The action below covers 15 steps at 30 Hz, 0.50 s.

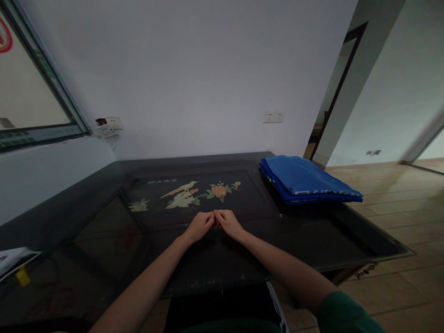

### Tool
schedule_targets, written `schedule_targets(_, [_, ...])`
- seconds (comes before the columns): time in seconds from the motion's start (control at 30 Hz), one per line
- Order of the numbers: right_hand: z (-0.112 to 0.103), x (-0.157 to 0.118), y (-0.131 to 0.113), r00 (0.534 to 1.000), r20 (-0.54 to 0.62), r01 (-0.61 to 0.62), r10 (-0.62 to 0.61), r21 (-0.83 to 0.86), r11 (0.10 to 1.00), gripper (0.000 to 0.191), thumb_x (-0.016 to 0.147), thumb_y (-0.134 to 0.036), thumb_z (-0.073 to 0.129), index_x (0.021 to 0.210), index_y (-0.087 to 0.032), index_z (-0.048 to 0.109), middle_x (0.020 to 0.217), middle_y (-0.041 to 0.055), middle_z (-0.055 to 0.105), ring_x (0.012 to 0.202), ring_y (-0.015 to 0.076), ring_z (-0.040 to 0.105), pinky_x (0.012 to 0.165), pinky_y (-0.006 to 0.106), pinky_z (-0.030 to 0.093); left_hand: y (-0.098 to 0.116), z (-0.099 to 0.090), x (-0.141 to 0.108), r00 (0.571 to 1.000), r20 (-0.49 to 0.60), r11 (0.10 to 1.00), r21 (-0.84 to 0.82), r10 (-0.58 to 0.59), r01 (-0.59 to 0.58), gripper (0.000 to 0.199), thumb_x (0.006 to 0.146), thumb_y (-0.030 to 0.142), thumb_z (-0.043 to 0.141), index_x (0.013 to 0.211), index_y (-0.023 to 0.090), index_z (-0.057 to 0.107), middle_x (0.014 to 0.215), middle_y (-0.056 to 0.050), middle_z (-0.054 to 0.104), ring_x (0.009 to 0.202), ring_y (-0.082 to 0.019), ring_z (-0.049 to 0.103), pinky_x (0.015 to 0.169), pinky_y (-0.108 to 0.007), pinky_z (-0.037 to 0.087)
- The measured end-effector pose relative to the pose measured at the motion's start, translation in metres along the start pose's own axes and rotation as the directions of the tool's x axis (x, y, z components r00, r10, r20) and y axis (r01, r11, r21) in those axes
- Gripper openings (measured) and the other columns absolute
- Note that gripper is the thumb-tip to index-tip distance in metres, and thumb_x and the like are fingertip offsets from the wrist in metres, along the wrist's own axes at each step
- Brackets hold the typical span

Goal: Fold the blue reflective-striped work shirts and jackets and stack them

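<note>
My left hand (202,224) and my right hand (227,222) rest on the dark glossy table (294,236), touching each other at the knuckles. Both are closed, with fingers curled inward and partly hidden; nothing shows in either one. Just beyond them, the tabletop carries a picture of a bird (179,189) and a pink flower (219,190) with leaves. Off to the right of my right hand lies a folded stack of blue cloth (305,178), with white print along its near edge.
White papers (15,260) with a yellow tag (22,276) lie at the table's left edge. A wall with sockets (273,117) rises behind the table, and a window (34,78) is at the left. Tiled floor (398,203) extends to the right, past a doorway.
</note>
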State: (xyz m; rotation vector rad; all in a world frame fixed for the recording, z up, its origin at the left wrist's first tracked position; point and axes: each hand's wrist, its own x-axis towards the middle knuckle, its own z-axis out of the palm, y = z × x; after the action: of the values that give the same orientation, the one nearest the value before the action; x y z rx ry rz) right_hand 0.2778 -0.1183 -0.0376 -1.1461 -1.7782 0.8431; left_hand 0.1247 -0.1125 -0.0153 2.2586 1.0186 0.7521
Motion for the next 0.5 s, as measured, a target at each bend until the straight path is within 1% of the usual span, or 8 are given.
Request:
schedule_targets(0.17, [-0.0007,-0.0004,-0.0007,1.0,0.001,0.004,-0.004,-0.002,1.0,0.043,0.095,-0.038,0.037,0.058,-0.018,0.048,0.053,-0.002,0.049,0.051,0.0102,0.046,0.053,0.021,0.032,0.0019,-0.0006,-0.0004,1.0,-0.003,1.0,0.013,-0.002,0.002,0.044,0.094,0.038,0.03,0.064,0.017,0.055,0.053,0.0,0.054,0.053,-0.013,0.051,0.056,-0.023,0.036])
schedule_targets(0.3, [-0.0009,-0.0004,-0.0014,1.0,0.017,0.008,-0.008,-0.003,1.0,0.043,0.095,-0.039,0.036,0.061,-0.017,0.051,0.053,-0.0018,0.05,0.05,0.0102,0.046,0.052,0.021,0.031,-0.0003,-0.0001,0.0004,1.0,-0.001,1.0,0.028,0.007,-0.007,0.044,0.094,0.037,0.031,0.062,0.017,0.055,0.054,0.0,0.055,0.053,-0.013,0.051,0.057,-0.023,0.036])
schedule_targets(0.5, [-0.0008,0.0,-0.0012,1.0,0.009,0.012,-0.012,-0.02,1.0,0.043,0.095,-0.038,0.036,0.059,-0.018,0.05,0.053,-0.0018,0.049,0.051,0.0104,0.046,0.053,0.021,0.031,-0.0029,-0.0002,0.0008,1.0,-0.001,0.999,0.028,0.029,-0.029,0.044,0.094,0.038,0.03,0.063,0.016,0.054,0.055,0.0,0.055,0.053,-0.013,0.051,0.057,-0.023,0.036])
